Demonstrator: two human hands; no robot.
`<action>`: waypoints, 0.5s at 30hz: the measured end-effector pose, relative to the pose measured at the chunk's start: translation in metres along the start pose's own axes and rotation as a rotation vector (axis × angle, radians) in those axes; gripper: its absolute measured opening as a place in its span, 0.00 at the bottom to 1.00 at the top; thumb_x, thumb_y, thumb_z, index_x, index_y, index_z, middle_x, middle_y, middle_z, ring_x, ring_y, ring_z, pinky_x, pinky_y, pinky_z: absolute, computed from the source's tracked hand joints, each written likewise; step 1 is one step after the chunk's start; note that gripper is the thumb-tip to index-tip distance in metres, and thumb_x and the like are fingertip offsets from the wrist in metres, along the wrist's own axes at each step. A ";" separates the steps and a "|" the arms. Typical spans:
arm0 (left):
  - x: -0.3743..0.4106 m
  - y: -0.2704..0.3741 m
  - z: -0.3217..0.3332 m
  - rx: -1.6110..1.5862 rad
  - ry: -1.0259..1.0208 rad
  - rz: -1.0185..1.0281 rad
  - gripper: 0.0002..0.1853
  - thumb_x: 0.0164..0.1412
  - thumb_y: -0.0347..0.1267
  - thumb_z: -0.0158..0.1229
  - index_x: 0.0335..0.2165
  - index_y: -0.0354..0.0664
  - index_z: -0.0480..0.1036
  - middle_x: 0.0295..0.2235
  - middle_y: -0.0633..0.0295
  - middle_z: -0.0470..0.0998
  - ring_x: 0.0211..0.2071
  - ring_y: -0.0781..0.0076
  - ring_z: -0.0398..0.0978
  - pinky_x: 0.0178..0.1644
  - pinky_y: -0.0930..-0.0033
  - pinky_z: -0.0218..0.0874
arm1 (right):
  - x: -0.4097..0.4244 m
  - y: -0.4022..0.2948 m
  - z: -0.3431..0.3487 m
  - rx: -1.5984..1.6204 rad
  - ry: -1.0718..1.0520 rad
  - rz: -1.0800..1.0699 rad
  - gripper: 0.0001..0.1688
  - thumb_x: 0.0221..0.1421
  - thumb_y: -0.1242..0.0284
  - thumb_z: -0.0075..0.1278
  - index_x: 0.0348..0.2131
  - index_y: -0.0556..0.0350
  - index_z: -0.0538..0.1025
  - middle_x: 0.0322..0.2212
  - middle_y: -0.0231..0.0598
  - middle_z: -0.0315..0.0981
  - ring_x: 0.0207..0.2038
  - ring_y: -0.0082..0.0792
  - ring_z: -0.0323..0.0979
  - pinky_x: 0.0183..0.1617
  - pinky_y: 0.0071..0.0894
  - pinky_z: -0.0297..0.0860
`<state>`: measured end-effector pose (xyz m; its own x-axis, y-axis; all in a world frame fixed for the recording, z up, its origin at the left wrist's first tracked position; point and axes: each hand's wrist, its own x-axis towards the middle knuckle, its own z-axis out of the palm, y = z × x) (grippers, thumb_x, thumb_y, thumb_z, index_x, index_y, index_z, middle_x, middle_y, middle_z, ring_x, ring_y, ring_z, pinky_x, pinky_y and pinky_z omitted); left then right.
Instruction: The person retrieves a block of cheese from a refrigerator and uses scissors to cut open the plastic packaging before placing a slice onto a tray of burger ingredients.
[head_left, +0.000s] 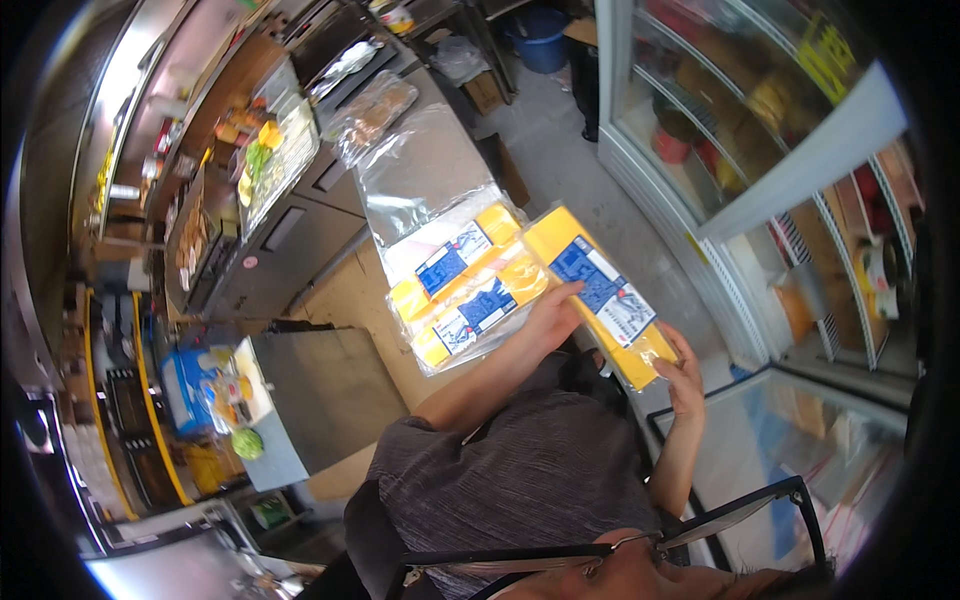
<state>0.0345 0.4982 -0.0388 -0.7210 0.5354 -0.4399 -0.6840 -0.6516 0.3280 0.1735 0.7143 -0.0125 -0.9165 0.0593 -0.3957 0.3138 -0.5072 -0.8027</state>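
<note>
A long plastic-wrapped pack of yellow sliced cheese (551, 232) with a blue and white label is held in the air in front of my body. My left hand (556, 319) grips its near left side, with the thumb on the label. Around its lower right end are the fingers of my right hand (681, 369). Two similar packs lie side by side on the metal counter just left: an upper cheese pack (495, 223) and a lower cheese pack (525, 276). Clear plastic film (420, 180) is spread beneath and beyond them, and their labels face up.
Glass-doored fridge (660, 187) stands to the right, with a glass-topped cabinet (795, 442) below it. Wrapped food tray (379, 105) sits farther up the counter. At left are a foil-covered surface (289, 161) and a green cabbage-like vegetable (247, 444). A blue bucket (538, 41) is on the floor.
</note>
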 end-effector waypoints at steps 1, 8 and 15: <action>-0.008 0.009 -0.007 -0.032 0.011 0.044 0.19 0.56 0.26 0.52 0.48 0.37 0.64 0.47 0.56 0.71 0.52 0.58 0.66 0.59 0.53 0.52 | 0.008 0.001 0.007 -0.019 -0.023 0.027 0.38 0.42 0.79 0.55 0.55 0.64 0.62 0.51 0.42 0.65 0.55 0.32 0.61 0.58 0.27 0.57; -0.035 0.078 -0.068 -0.194 0.134 0.278 0.20 0.58 0.30 0.53 0.49 0.38 0.64 0.47 0.57 0.72 0.51 0.62 0.68 0.58 0.57 0.55 | 0.106 -0.023 0.083 -0.281 -0.157 0.013 0.31 0.45 0.81 0.55 0.51 0.59 0.68 0.44 0.38 0.69 0.48 0.26 0.66 0.52 0.22 0.60; -0.033 0.166 -0.118 -0.416 0.255 0.524 0.14 0.57 0.27 0.53 0.43 0.38 0.68 0.47 0.57 0.72 0.51 0.62 0.68 0.59 0.56 0.56 | 0.252 -0.015 0.197 -0.473 -0.358 0.118 0.21 0.50 0.77 0.52 0.46 0.53 0.71 0.41 0.37 0.70 0.43 0.26 0.68 0.45 0.24 0.64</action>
<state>-0.0421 0.3088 -0.0678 -0.8602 -0.0132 -0.5098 -0.1193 -0.9667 0.2263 -0.1110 0.5675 -0.0127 -0.8694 -0.3089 -0.3858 0.4199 -0.0503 -0.9062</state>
